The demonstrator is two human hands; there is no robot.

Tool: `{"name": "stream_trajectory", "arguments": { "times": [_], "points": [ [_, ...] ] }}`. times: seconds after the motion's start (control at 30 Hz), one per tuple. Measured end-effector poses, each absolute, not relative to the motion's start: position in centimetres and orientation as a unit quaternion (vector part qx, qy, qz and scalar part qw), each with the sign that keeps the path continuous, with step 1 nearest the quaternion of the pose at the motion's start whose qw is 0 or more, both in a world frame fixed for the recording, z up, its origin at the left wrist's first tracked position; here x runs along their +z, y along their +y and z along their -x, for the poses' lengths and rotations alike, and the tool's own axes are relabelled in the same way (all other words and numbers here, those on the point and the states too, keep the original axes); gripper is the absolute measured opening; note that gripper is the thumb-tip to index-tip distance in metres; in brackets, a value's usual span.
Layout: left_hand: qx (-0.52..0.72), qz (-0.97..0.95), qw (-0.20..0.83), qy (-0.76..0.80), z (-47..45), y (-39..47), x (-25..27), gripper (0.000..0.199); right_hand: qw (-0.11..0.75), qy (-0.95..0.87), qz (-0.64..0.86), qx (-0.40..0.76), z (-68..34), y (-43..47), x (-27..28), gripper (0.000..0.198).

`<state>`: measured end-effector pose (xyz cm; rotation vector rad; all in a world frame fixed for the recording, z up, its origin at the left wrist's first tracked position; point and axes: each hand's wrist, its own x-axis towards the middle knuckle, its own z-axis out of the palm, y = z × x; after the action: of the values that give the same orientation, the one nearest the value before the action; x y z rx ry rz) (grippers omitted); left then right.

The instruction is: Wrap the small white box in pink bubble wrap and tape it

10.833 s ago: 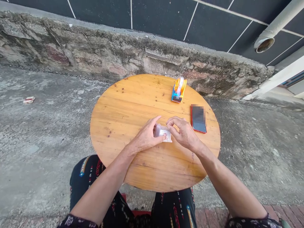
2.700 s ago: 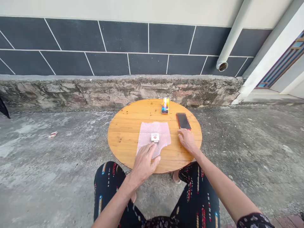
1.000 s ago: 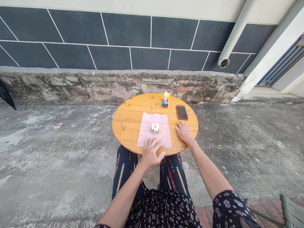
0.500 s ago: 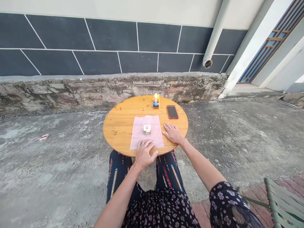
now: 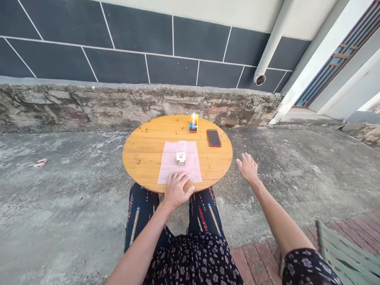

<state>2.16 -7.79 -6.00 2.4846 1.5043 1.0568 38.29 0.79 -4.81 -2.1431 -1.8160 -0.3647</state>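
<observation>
My left hand (image 5: 177,189) lies open on the near edge of a pinkish sheet that looks like bubble wrap (image 5: 169,162), fingers flat. Just beyond its fingertips a small white and brown box (image 5: 181,158) rests on that sheet. My right hand (image 5: 248,167) is off the table's right side, above the ground, open with nothing in it. A tape dispenser (image 5: 193,123) with a yellow roll stands near the far edge of the round wooden table (image 5: 139,154). To its right lies a dark phone with a red edge (image 5: 214,138), partly pixelated.
Behind the table runs a low stone ledge (image 5: 113,107) under a dark tiled wall (image 5: 127,65). A drainpipe (image 5: 268,47) comes down at the right. A green slatted chair (image 5: 341,253) stands at the lower right. A small wrapper (image 5: 40,162) lies on the concrete at left.
My right hand has lifted off the tabletop and moved right, past the table's edge. The left hand stays on the sheet. The view has shifted slightly.
</observation>
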Motion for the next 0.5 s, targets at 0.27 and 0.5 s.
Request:
{"name": "stream_trajectory", "arguments": {
  "times": [0.27, 0.5],
  "points": [
    [0.339, -0.807, 0.027, 0.484, -2.1, -7.7, -5.9, 0.032, 0.174, -0.852, 0.487, -0.080, -25.2, -3.0, -4.7, 0.048],
    [0.345, -0.804, 0.032, 0.483, -2.1, -7.7, -6.1, 0.034, 0.200, -0.739, 0.626, -0.149, -34.0, -5.7, -8.1, 0.047]
  ]
}}
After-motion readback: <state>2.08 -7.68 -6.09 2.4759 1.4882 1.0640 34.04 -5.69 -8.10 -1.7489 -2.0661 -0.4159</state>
